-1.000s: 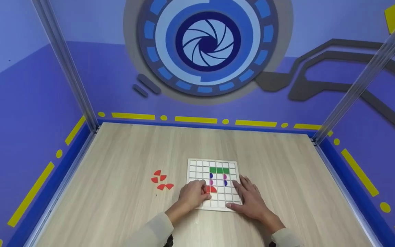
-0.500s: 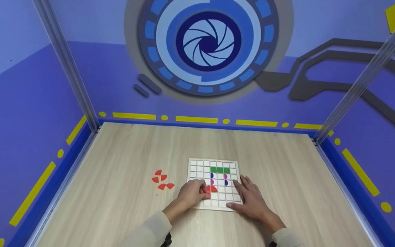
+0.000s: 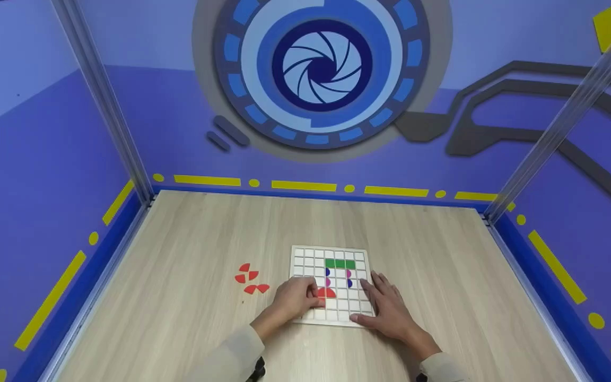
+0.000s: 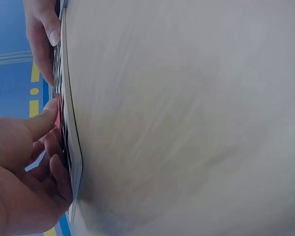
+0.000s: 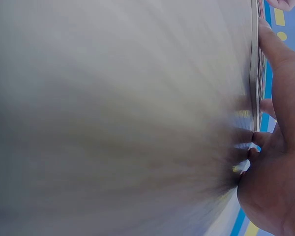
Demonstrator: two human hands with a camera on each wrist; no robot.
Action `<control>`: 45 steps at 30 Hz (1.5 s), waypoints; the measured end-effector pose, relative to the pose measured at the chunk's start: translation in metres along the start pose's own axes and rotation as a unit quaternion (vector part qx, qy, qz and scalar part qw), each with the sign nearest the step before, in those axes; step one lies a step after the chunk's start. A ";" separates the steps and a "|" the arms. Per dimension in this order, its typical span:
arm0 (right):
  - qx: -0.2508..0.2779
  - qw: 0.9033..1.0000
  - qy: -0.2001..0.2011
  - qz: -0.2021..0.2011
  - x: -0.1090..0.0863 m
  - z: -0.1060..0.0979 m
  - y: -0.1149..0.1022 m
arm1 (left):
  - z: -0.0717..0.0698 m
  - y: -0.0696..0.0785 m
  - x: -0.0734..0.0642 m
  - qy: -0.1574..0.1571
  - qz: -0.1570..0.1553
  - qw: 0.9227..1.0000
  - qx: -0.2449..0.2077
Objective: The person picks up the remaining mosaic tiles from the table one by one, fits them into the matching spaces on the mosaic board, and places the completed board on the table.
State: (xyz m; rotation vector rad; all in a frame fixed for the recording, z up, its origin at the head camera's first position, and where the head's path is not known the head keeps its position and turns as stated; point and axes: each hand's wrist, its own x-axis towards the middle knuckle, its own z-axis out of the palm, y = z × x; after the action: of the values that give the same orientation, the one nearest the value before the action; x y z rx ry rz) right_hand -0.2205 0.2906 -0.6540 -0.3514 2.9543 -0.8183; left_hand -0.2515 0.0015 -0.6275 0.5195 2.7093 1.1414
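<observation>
A white gridded board (image 3: 305,254) lies on the table in the head view. My left hand (image 3: 295,297) is over its left side and pinches a red quarter-circle piece (image 3: 321,302) against the grid with thumb and index finger; the fingers partly hide it. Just above that piece, a red half-round shape (image 3: 329,292) sits in the cells. The left wrist view shows the thumb (image 4: 44,120) on the red piece, other fingers curled. My right hand (image 3: 390,310) rests on the board's right edge with fingers spread, thumb near the lower right corner.
Several loose red quarter-circle pieces (image 3: 253,275) lie on the table left of the board. A green strip (image 3: 340,263) and small blue and pink half-round pieces (image 3: 349,278) occupy cells on the board. Blue walls (image 3: 305,159) enclose the table's back and sides.
The left hand has shifted very slightly at the same red piece, its wrist a little further left. The right hand and the board have stayed in place.
</observation>
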 end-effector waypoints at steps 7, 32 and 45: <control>-0.003 1.000 -0.001 -0.002 0.000 0.001 0.000 | -0.017 -0.007 0.000 -0.009 0.010 0.999 -0.038; -0.002 1.000 0.000 0.000 0.001 0.002 0.003 | -0.107 -0.096 -0.017 0.175 -0.109 0.978 0.017; 0.000 1.000 -0.001 0.000 0.000 0.001 0.002 | -0.101 -0.105 -0.015 0.184 -0.126 0.974 0.041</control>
State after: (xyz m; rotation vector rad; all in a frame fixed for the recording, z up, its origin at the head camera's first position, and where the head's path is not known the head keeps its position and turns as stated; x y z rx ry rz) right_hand -0.2207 0.2915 -0.6560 -0.3532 2.9523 -0.8174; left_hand -0.2917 -0.1395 -0.6321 -0.0381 3.0291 1.1554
